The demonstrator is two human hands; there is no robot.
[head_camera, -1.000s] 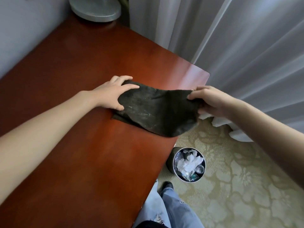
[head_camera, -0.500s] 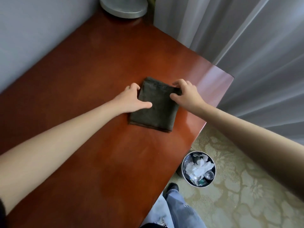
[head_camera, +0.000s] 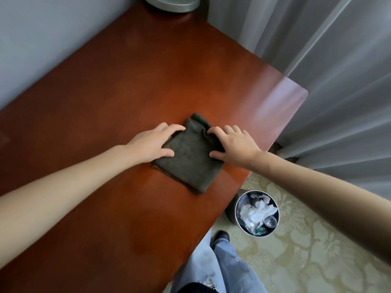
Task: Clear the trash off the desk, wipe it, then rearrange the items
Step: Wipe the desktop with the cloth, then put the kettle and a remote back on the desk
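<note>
A dark grey-green cloth, folded into a rough square, lies on the red-brown wooden desk near its right edge. My left hand rests flat on the cloth's left side, thumb lying over the fabric. My right hand presses on its right side with fingers spread and fairly straight. Neither hand curls round the cloth. A round metal trash bin on the floor beside the desk holds crumpled white tissue and clear plastic pieces.
A round grey lamp base stands at the desk's far end. A grey wall runs along the left, pale curtains hang on the right. My jeans leg and shoe are on the patterned carpet by the bin.
A second ago both hands held the cloth spread out over the desk edge. It was then folded onto the desk, and now both hands lie flatter on the folded square.
</note>
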